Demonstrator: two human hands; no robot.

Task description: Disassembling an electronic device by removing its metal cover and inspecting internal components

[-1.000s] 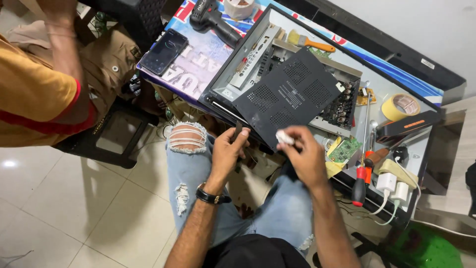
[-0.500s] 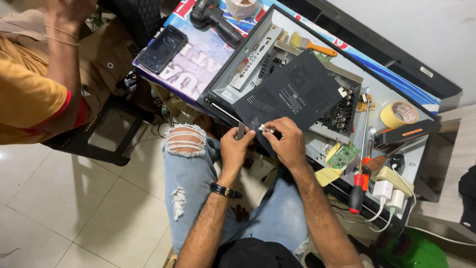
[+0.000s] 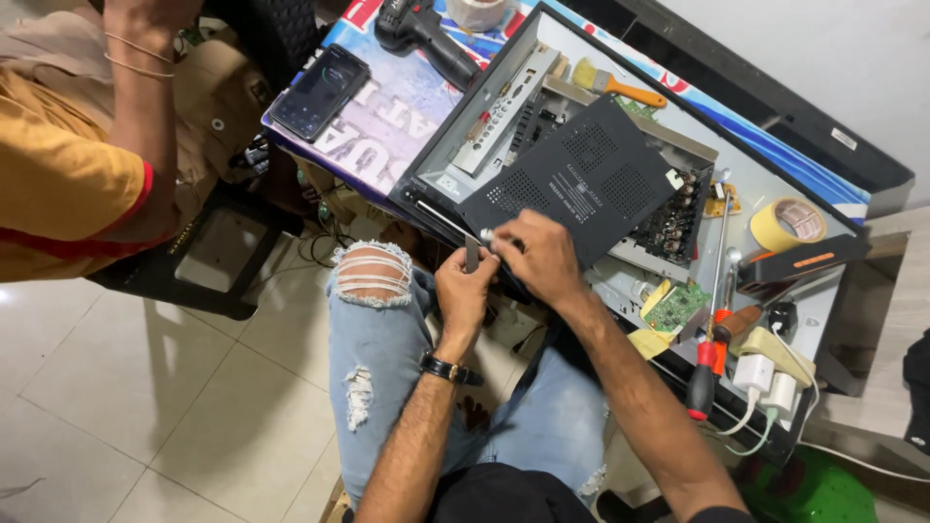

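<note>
A smartphone lies screen-up on my table's far left, beside a black cordless drill. To my right I see 1 roll of tan tape, a red-handled screwdriver and 2 white chargers.

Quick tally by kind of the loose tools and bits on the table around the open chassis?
Screwdrivers: 2, the red-and-black-handled one and the long thin-shafted one
Tape rolls: 2, tan roll, pale roll at the top edge
Orange-handled paintbrush: 1
Black cordless drill: 1
Black smartphone: 1
White plug adapters: 2
Small green circuit board: 1
Total: 10
</note>
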